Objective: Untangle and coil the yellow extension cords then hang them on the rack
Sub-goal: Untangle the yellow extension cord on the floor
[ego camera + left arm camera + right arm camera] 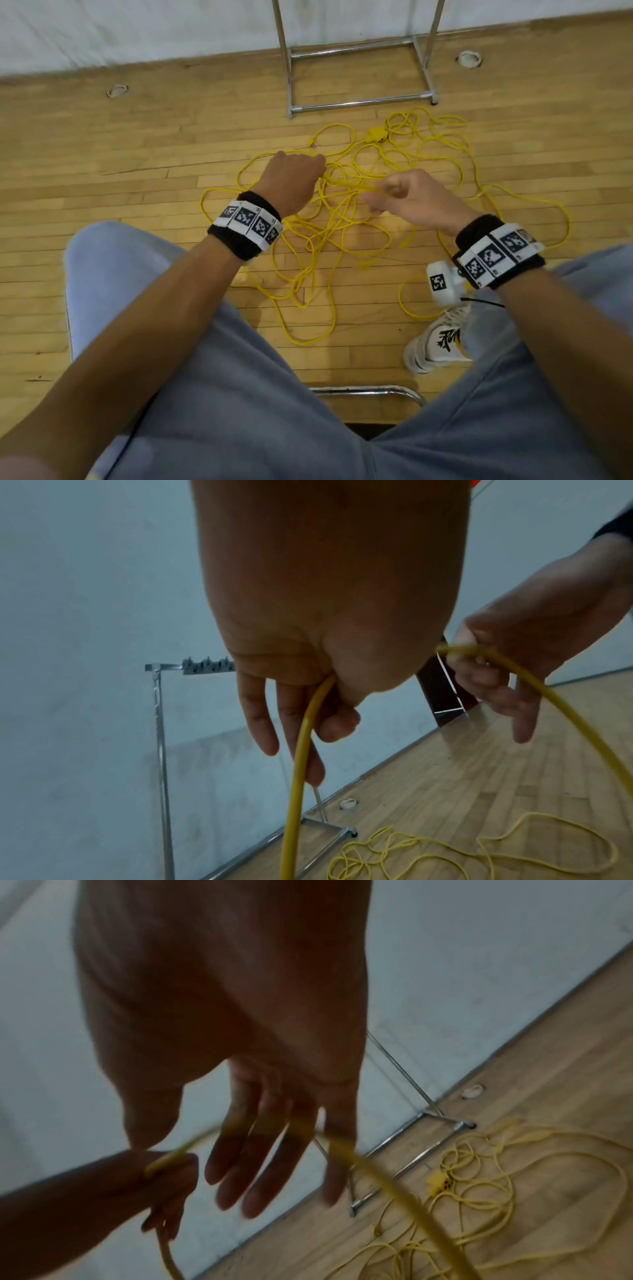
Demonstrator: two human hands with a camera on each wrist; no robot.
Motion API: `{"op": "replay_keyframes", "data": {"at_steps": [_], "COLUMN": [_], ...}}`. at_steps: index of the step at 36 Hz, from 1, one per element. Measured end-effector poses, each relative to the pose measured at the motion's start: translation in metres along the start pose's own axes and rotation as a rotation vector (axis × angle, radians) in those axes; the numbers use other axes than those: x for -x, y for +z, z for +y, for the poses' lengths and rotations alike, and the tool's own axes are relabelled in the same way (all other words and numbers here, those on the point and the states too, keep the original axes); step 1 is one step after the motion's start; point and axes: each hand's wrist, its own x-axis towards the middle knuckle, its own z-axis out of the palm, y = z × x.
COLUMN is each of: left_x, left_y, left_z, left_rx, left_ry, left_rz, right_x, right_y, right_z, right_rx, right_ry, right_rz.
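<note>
Yellow extension cords lie in a loose tangle on the wooden floor, with a yellow socket block at the far side. My left hand pinches one strand between thumb and fingers, and the strand hangs down from it. My right hand pinches the same strand a little to the right, its other fingers straight. The strand arcs from the right hand down to the floor. The chrome rack stands just beyond the tangle, with hooks on its top bar.
A white wall runs behind the rack. Two round floor plates sit near the wall. My white shoe rests beside a cord loop, and my knees frame the tangle. A chrome chair bar is under me.
</note>
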Motion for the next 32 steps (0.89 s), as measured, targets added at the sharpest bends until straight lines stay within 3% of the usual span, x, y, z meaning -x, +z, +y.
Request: {"op": "replay_keyframes", "data": {"at_steps": [5,11,14,16,19,23,27,32], "left_x": [0.006,0.008,0.006,0.006,0.009,0.012,0.017,0.018], "left_y": [0.000,0.016,0.033,0.044,0.045,0.018,-0.001,0.014], "left_z": [0.026,0.019,-0.001,-0.014,-0.016,0.008,0.031,0.025], "left_rx": [0.038,0.519,0.681,0.788,0.910,0.865,0.836,1.042], "left_ry": [0.107,0.121,-0.043,-0.187,-0.287,-0.113,0.061,-0.028], "left_rz": [0.047,0.034,-0.112,-0.192,-0.152,-0.059,-0.041,-0.093], "right_x": [0.010,0.020,0.020,0.019,0.015,0.012,0.013,0.020], "right_y": [0.028,0.034,0.010,-0.010,-0.028,-0.013,0.013,0.013], "right_z": [0.006,0.001,-0.003,-0.004,-0.004,-0.009,-0.020,-0.036], "right_rx": [-0.042,-0.365,-0.602,-0.739,-0.660,-0.354,-0.505,-0.710], "right_ry": [-0.067,-0.170,-0.199,-0.167,-0.058,0.013,0.029,-0.099], "right_rz": [-0.128,-0.124,-0.064,-0.100,-0.250,-0.307,-0.292,-0.330]}}
